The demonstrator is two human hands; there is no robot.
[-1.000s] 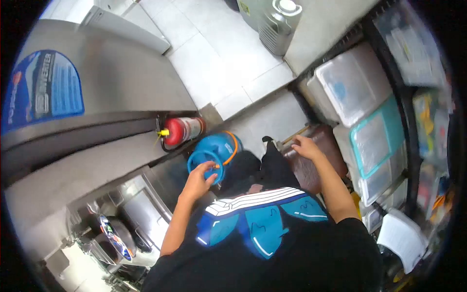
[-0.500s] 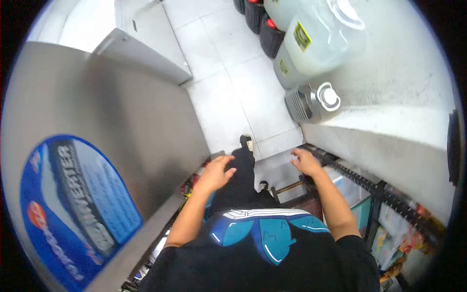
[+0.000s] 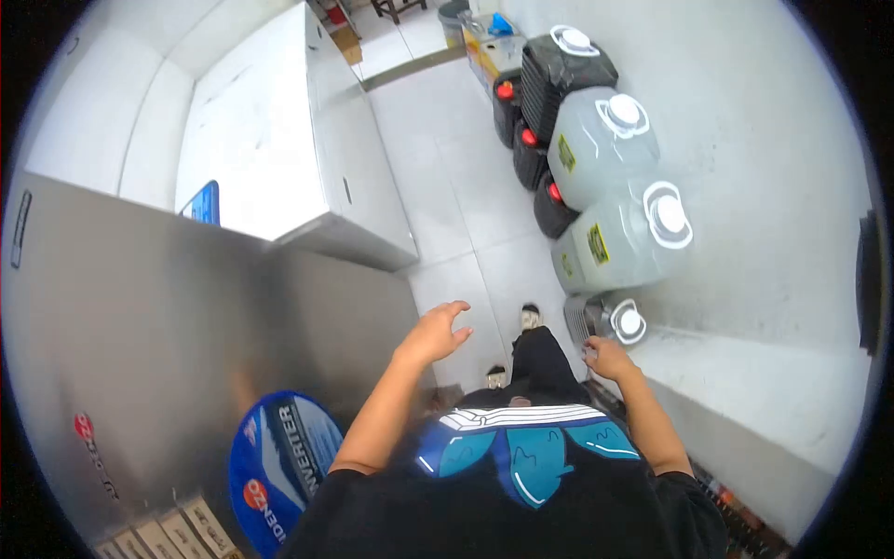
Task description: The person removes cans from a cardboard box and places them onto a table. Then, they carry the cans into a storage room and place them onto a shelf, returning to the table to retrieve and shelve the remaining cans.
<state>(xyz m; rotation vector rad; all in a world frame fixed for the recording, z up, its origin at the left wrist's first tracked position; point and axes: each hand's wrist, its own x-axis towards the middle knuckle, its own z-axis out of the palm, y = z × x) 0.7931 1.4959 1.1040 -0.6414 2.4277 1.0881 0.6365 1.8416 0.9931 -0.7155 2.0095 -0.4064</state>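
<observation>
My left hand hangs in the air ahead of my body, fingers spread, holding nothing. It is nearest the stainless steel appliance front on the left. My right hand is loosely curled with nothing visible in it. Beside it on the floor stands a small jug with a white cap; a gap or touch between them cannot be made out. Behind that jug is a large translucent jug with a yellow-and-black label, and a similar translucent jug farther on.
Black canisters with red caps line the jugs' aisle side, and a large black jug stands beyond. A white cabinet juts out at left. White floor tiles run between, toward a raised threshold. A wall borders the right.
I have walked forward along the aisle. The jugs now appear lower and closer to my right hand, and the far doorway has come into view. Both hands stay empty.
</observation>
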